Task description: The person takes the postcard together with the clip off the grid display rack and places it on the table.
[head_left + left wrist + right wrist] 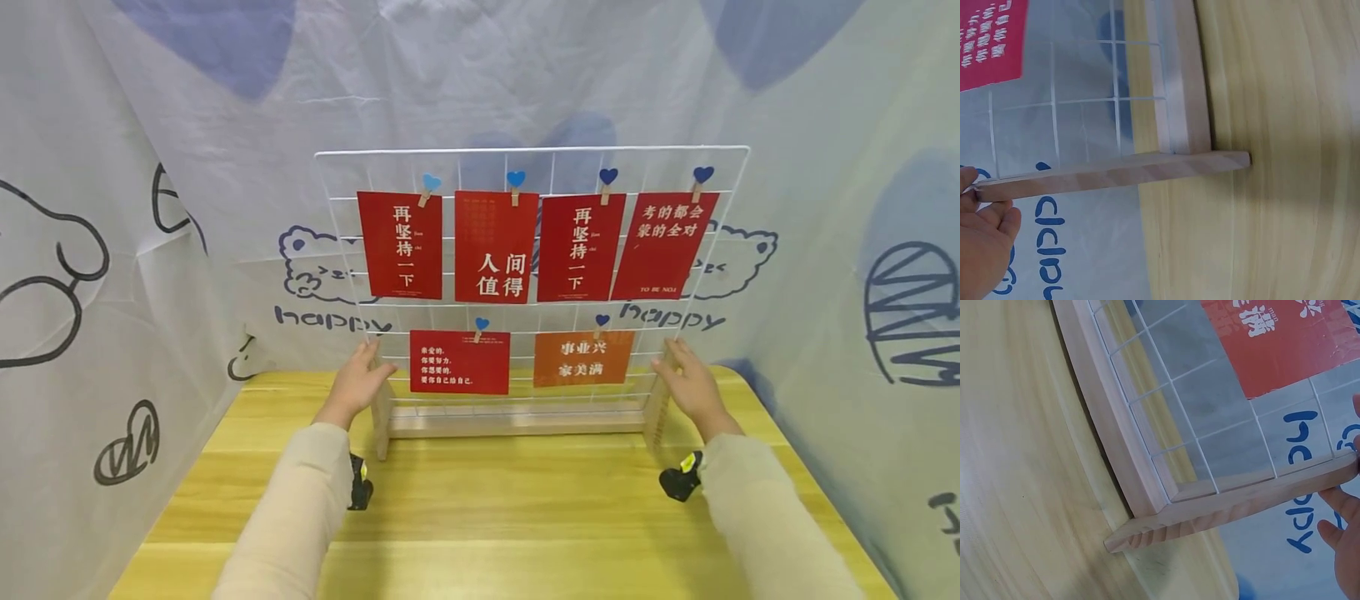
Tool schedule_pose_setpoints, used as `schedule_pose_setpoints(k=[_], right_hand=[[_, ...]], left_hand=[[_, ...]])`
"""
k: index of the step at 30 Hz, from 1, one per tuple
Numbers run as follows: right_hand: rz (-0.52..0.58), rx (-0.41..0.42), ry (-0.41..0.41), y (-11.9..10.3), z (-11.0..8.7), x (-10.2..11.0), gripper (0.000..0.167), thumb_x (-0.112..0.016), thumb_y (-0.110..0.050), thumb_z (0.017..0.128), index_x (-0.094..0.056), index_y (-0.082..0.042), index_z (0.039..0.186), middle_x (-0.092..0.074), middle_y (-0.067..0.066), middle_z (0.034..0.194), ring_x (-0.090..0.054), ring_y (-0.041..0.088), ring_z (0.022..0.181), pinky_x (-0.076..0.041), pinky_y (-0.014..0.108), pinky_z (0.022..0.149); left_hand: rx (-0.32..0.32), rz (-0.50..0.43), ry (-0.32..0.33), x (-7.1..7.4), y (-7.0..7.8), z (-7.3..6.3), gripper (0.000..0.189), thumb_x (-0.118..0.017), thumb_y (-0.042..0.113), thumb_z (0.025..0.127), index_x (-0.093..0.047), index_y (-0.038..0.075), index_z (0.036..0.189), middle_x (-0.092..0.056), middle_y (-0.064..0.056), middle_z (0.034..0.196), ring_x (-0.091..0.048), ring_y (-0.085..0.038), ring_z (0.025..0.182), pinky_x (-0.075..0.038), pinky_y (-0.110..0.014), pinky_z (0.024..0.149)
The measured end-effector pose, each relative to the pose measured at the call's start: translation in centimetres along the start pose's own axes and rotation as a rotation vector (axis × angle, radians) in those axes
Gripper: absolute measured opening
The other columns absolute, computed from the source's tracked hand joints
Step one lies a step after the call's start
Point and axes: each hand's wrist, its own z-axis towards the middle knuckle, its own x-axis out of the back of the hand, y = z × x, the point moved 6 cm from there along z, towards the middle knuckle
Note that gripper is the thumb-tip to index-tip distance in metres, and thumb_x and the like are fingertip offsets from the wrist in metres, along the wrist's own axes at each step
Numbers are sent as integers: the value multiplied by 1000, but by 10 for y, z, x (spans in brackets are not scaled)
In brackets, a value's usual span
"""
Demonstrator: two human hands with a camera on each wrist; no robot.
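A white wire grid rack (532, 150) stands upright in a wooden base (517, 423) on the table. My left hand (355, 387) grips the top of its left wooden side post (1085, 181), with thumb and fingers on either side in the left wrist view. On the opposite side, my right hand (696, 392) holds the upper end of the right side post (1241, 506). Several red cards (400, 250) hang in the upper row from small clips with blue hearts (515, 178). Below them hang another red card (459, 375) and an orange card (582, 371).
The yellow wood-grain table (517, 517) carries the rack near its back edge. Pale cloth (187, 333) with blue and black drawings surrounds the table at the back and sides. Black wrist devices (679, 481) show beside both sleeves.
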Motion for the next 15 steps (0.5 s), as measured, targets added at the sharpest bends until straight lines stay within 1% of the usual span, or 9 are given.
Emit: schedule_pose_setpoints(k=[3, 7, 15], right_hand=[[-1, -2, 0, -1, 1, 1, 60, -37, -35, 91, -21, 5, 133, -9, 26, 138, -9, 45, 122, -8, 57, 96], [0, -9, -3, -1, 1, 1, 58, -38, -32, 91, -22, 5, 132, -10, 26, 138, -10, 44, 123, -9, 56, 96], [8, -24, -38, -3, 2, 1, 61, -36, -36, 91, -21, 6, 133, -8, 26, 138, -8, 44, 123, -9, 57, 95]], left_hand=[[18, -21, -18, 2, 2, 0, 64, -40, 37, 87, -17, 3, 137, -3, -19, 141, -7, -38, 125, -11, -53, 97], [27, -22, -32, 3, 2, 0, 64, -39, 38, 87, -18, 2, 136, -2, -19, 141, -7, -39, 125, -11, -54, 97], [30, -10, -47, 4, 2, 0, 63, -38, 37, 88, -17, 1, 136, -2, -21, 141, -7, -39, 125, -10, -54, 97]])
